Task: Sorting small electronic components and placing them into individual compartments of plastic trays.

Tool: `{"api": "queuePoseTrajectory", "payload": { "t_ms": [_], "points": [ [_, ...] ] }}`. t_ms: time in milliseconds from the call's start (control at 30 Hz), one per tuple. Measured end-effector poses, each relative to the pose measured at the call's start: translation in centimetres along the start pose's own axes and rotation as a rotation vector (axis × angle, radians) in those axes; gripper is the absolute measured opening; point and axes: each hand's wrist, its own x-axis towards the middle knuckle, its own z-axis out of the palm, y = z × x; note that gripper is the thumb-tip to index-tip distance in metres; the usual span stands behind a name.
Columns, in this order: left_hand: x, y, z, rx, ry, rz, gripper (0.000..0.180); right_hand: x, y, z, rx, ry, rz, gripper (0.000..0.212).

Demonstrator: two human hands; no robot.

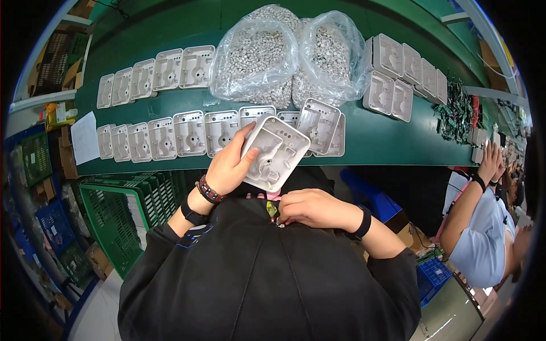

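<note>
My left hand (228,165) grips a light grey plastic housing (277,154) by its left edge. The housing is tilted over the table's near edge, and its open side shows inner walls and small holes. My right hand (310,208) is in front of my black top, just below the housing and apart from it. Its fingers are curled together, and what they may hold is hidden. Next to these fingertips are a small yellow-green piece (272,209) and a tiny silvery bit (281,225).
Rows of grey housings (164,138) line the green table (170,101). Behind them stand clear plastic bags (256,54) of small grey parts. More housings (389,94) and a dark green pile (456,111) lie right. A green crate (111,227) stands left below; a co-worker (483,227) is at right.
</note>
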Motion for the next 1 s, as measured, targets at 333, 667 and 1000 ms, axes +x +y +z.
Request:
{"api": "queuePoseTrajectory", "payload": {
  "t_ms": [333, 667, 1000],
  "points": [
    [-0.5, -0.4, 1.2, 0.048, 0.034, 0.103, 0.055, 1.0, 2.4, -5.0, -0.527, 0.555, 0.113, 0.013],
    [-1.5, 1.2, 1.5, 0.094, -0.020, 0.151, 0.058, 3.4, 3.1, -4.0, -1.204, 0.680, 0.145, 0.014],
    [-0.9, -1.0, 2.4, 0.094, 0.005, 0.179, 0.056, 2.8, 3.6, -3.9, -1.004, 0.588, 0.218, 0.021]
  ]
}}
